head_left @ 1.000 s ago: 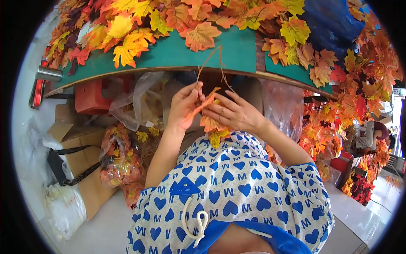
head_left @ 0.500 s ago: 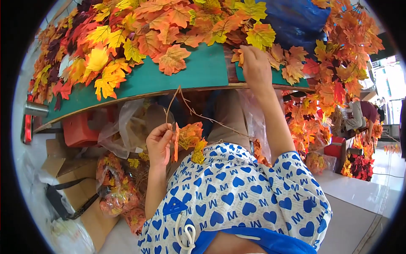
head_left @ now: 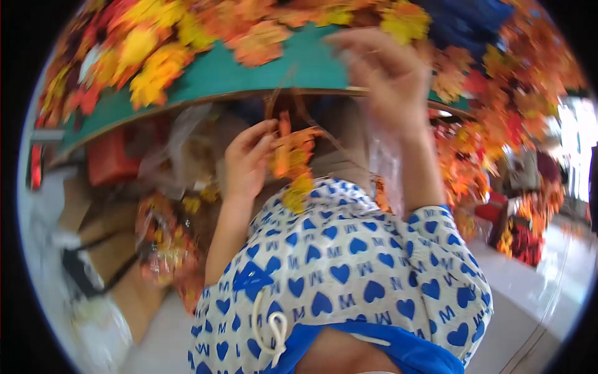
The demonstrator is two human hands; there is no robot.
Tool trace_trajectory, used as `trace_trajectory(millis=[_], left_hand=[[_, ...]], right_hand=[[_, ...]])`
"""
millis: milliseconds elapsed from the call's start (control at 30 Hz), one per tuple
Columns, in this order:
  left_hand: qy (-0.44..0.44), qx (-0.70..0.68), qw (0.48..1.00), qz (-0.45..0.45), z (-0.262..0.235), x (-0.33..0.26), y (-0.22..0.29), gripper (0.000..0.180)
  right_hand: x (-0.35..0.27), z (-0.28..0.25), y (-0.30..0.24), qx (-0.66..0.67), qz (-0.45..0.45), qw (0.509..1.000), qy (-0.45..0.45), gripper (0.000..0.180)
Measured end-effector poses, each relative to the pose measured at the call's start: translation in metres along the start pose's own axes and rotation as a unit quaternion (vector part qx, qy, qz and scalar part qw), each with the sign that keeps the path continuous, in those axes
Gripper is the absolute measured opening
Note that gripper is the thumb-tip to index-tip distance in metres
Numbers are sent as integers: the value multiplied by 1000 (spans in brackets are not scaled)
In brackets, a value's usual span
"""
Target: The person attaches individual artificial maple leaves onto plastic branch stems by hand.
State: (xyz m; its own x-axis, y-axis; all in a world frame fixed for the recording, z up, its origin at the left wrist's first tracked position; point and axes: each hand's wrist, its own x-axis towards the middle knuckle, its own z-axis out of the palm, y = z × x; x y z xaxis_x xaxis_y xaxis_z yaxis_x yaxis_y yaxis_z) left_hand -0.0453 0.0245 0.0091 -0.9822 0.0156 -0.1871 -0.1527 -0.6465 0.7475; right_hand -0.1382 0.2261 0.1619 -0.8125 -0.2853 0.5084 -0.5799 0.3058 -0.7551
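Note:
My left hand (head_left: 248, 159) pinches a thin brown vine (head_left: 333, 140) close to its looped end. Orange and yellow artificial maple leaves (head_left: 296, 159) hang from the vine beside my fingers, over my lap. The stem runs down to the right across my legs. My right hand (head_left: 395, 81) is raised over the front edge of the green table (head_left: 249, 73), smeared by motion. Whether it holds anything does not show. Nearest to it are a yellow-green leaf (head_left: 405, 22) and the leaf pile (head_left: 258, 42) on the table.
A blue plastic bag (head_left: 464, 22) lies among the leaves at the back. Under the table is a red plastic container (head_left: 115, 159). Bagged leaves (head_left: 165, 243) and cardboard (head_left: 134, 305) are at my left. Leaf garlands (head_left: 476, 165) hang at the right, with another person (head_left: 548, 168) beyond.
My right hand has come away from the leaf pile, toward me. My left hand still holds the vine, closer to the table edge. The whole view has shifted slightly.

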Motion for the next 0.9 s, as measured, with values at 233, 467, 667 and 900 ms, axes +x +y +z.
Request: trace_trajectory(millis=[233,467,667,900], left_hand=[[-35,-28,999,-9,-16,-17,11,33],[0,-37,999,-25,-1,-12,2,29],[24,-37,999,-19,4,-14,5,25],[83,-47,995,-7,-16,-34,13,25]], right_hand=[[-19,48,-167,715,-276,594,-242,21],[-8,47,-146,660,-187,669,-286,18],[6,69,-150,632,-137,665,-375,15],[5,105,-154,595,-64,649,-469,11]])
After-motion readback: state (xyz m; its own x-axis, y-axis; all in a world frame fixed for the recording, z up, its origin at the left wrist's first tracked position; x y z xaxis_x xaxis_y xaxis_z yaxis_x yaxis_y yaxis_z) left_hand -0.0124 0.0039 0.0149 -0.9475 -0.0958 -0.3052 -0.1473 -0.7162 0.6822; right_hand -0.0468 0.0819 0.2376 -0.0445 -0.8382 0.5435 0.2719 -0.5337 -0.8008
